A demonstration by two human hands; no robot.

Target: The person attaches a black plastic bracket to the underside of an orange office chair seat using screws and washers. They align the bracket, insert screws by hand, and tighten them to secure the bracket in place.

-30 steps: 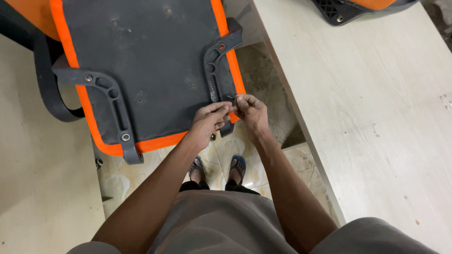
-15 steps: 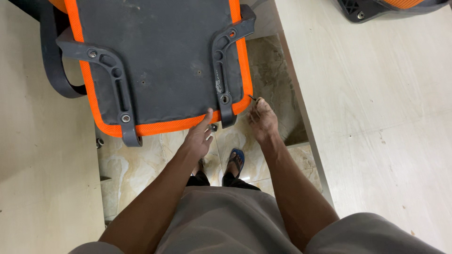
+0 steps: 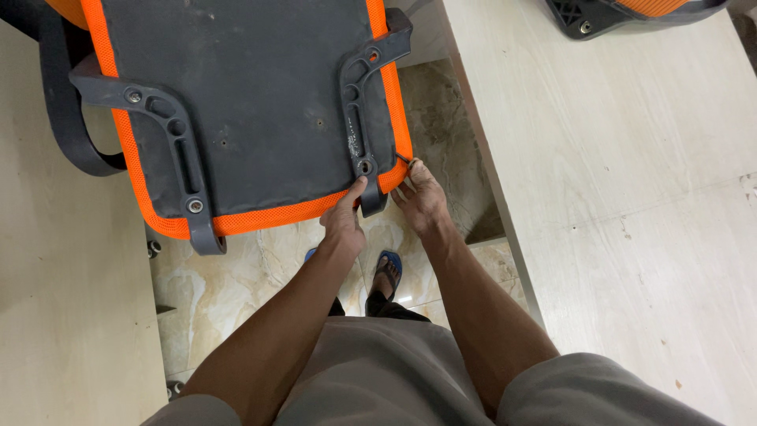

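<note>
Upturned chair seat [image 3: 260,102], dark base with orange mesh rim, spans gap between two pale worktops [image 3: 631,197]. Left hand [image 3: 344,219] at seat's near edge, thumb on right bracket [image 3: 361,118] foot, grip loose. Right hand [image 3: 419,196] at seat's near right corner, fingertips pinching small dark tool [image 3: 402,158].

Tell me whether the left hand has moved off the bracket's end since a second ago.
No: the left hand still touches the right bracket at its lower end.

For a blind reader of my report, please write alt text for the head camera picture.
Two bare hands work at the near edge of an upturned orange chair seat: the left hand presses a grey bracket, the right hand pinches the seat's corner. Pale wooden tables stand on both sides.
</note>
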